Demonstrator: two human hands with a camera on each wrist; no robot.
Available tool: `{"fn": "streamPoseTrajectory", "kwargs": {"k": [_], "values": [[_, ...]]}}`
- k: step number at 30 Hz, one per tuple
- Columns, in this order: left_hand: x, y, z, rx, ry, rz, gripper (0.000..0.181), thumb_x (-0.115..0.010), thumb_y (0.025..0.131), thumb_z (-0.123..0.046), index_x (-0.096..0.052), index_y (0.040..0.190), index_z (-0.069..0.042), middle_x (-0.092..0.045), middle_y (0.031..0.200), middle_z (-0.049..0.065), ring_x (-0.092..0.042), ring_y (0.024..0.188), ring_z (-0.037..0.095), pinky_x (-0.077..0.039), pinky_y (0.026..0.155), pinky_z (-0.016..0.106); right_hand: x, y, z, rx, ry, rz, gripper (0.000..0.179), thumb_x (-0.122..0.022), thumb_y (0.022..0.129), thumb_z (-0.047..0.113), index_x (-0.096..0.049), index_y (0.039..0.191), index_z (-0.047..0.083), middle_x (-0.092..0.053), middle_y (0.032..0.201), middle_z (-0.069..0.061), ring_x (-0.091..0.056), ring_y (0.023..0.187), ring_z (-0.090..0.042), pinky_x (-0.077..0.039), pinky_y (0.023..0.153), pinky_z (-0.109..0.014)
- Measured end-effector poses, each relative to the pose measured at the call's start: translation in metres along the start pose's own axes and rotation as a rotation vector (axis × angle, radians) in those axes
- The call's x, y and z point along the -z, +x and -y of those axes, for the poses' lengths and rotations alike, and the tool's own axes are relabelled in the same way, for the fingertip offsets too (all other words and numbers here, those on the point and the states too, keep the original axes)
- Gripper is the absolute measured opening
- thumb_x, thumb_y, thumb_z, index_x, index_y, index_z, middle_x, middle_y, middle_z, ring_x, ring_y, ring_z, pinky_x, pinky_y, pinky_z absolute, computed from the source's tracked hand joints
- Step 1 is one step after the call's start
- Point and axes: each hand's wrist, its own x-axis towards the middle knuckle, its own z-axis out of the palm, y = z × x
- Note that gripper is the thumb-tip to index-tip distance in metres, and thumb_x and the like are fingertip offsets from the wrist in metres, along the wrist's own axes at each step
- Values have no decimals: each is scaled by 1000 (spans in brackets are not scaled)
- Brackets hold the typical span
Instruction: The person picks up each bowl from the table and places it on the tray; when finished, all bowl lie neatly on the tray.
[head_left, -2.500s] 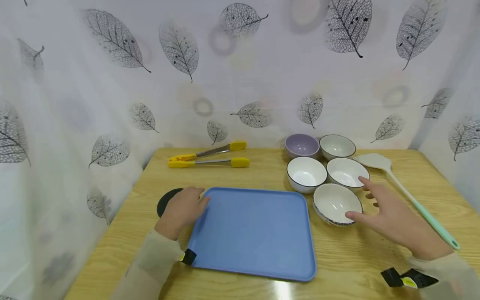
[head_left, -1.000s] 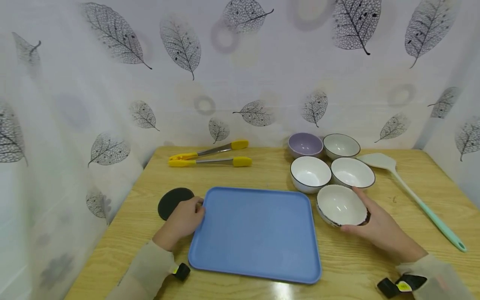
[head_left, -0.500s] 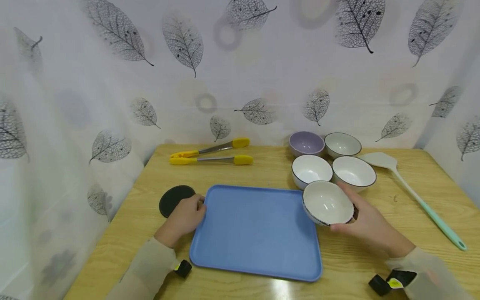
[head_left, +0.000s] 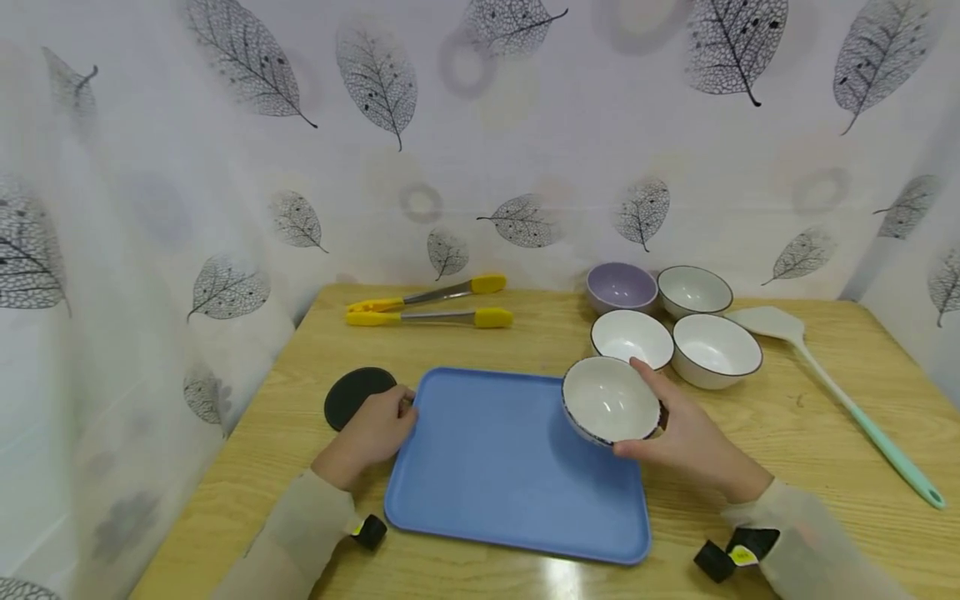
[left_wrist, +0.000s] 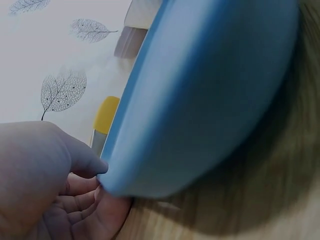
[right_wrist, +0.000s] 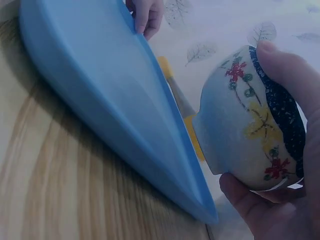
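My right hand [head_left: 686, 437] grips a white bowl by its right side, thumb near the front and fingers at the back. Seen from the right wrist, this bowl [right_wrist: 250, 120] has red and yellow flowers and a dark blue band outside. It hangs over the right part of a blue tray [head_left: 510, 475], its base apart from the tray. At the tray's left edge, my left hand [head_left: 375, 433] pinches the rim between thumb and fingers, as the left wrist view shows at the thumb [left_wrist: 87, 160]. The tray lies on the wooden table.
Behind the held bowl stand a white bowl [head_left: 630, 333], another white bowl [head_left: 716, 350], a purple bowl [head_left: 621, 286] and a grey-white bowl [head_left: 693, 290]. A spatula [head_left: 847, 400] lies right. Yellow-tipped tongs [head_left: 438, 319] lie at the back left, a dark round disc [head_left: 356, 396] beside the left hand.
My right hand has reached the flowered bowl, taken hold of it, lifted it and carried it left over the tray. The left hand has closed on the tray's left rim and stayed there.
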Motion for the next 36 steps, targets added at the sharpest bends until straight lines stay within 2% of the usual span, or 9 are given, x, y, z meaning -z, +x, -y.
{"fn": "streamPoseTrajectory", "kwargs": {"k": [3, 6, 9, 12, 19, 24, 27, 31, 36], "values": [[-1, 0, 2, -2, 4, -2, 34, -52, 102, -16, -57, 130, 3, -54, 72, 3, -52, 61, 15, -44, 58, 31, -7, 9, 3, 14, -31, 22, 118, -94, 70, 28, -21, 159, 3, -39, 152, -22, -45, 132, -37, -37, 96, -13], [-1, 0, 2, 1, 8, -3, 33, -52, 103, -17, -57, 130, 2, -54, 72, 3, -52, 61, 15, -44, 58, 31, -14, 19, 7, 34, -41, 39, 118, -94, 69, 31, -22, 159, 4, -41, 152, -19, -47, 131, -34, -42, 101, -30], [0, 1, 2, -1, 12, -5, 32, -52, 103, -17, -58, 129, 1, -54, 72, 3, -52, 62, 15, -45, 59, 31, -20, 30, 11, 54, -25, 61, 118, -93, 69, 34, -22, 159, 5, -37, 156, -18, -44, 135, -33, -41, 104, -50], [1, 1, 1, -1, 10, -3, 32, -52, 103, -17, -58, 129, 1, -55, 73, 3, -53, 62, 15, -45, 59, 31, -27, 42, 15, 81, -7, 78, 119, -93, 69, 35, -22, 159, 3, -34, 158, -19, -43, 137, -36, -39, 104, -58], [0, 1, 0, 3, 9, -5, 33, -52, 104, -17, -57, 131, 1, -55, 75, 3, -53, 64, 15, -45, 60, 31, -45, 68, 28, 120, 15, 116, 117, -93, 70, 38, -25, 157, 1, -39, 154, -19, -44, 136, -37, -38, 106, -58], [-1, 7, -2, -19, 52, -35, 33, -52, 104, -18, -57, 130, 2, -55, 74, 2, -52, 62, 15, -45, 60, 31, -56, 83, 38, 100, -6, 147, 119, -91, 70, 46, -23, 159, 5, -41, 154, -15, -48, 134, -34, -41, 105, -55], [0, 9, -3, -27, 58, -52, 33, -53, 103, -18, -57, 130, 2, -55, 74, 3, -53, 63, 15, -45, 60, 32, -63, 92, 44, 91, -2, 157, 119, -90, 70, 48, -22, 160, 7, -37, 156, -15, -43, 137, -34, -39, 107, -56], [0, 8, -3, 6, 56, -57, 33, -53, 104, -18, -57, 130, 1, -55, 74, 3, -53, 64, 16, -45, 61, 32, -79, 103, 50, 107, 21, 182, 121, -90, 69, 49, -23, 159, 6, -33, 159, -14, -39, 140, -34, -36, 110, -56], [-3, 4, -1, 28, 40, -28, 33, -51, 104, -18, -57, 130, 2, -56, 75, 4, -53, 65, 17, -45, 60, 32, -101, 111, 53, 116, 38, 227, 120, -90, 70, 49, -23, 159, 5, -35, 158, -13, -44, 137, -30, -38, 109, -53]]}}
